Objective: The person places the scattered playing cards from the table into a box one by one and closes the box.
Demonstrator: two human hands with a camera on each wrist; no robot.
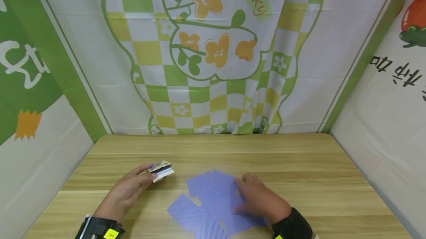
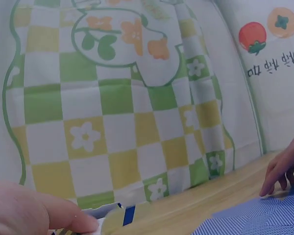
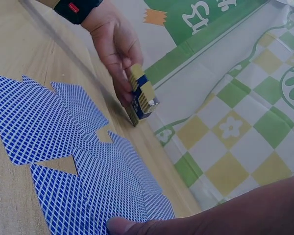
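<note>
In the head view, my left hand (image 1: 128, 189) holds a small card box (image 1: 163, 171) above the left side of the table, thumb on one side and fingers on the other. The right wrist view shows the yellow-and-blue patterned side of this card box (image 3: 145, 98). Playing cards (image 1: 213, 204) lie face down, overlapping in a loose spread, their blue backs patterned with a fine white grid. At the right side of the spread my right hand (image 1: 261, 198) touches the cards, thumb and fingers apart. Its thumb (image 3: 122, 226) rests on a card in the right wrist view.
The wooden table (image 1: 319, 165) has a straight back edge against a printed curtain (image 1: 219, 102) in green, yellow and white. Fabric walls (image 1: 376, 120) stand close on the left and right. Both wrists wear black bands (image 1: 293, 226).
</note>
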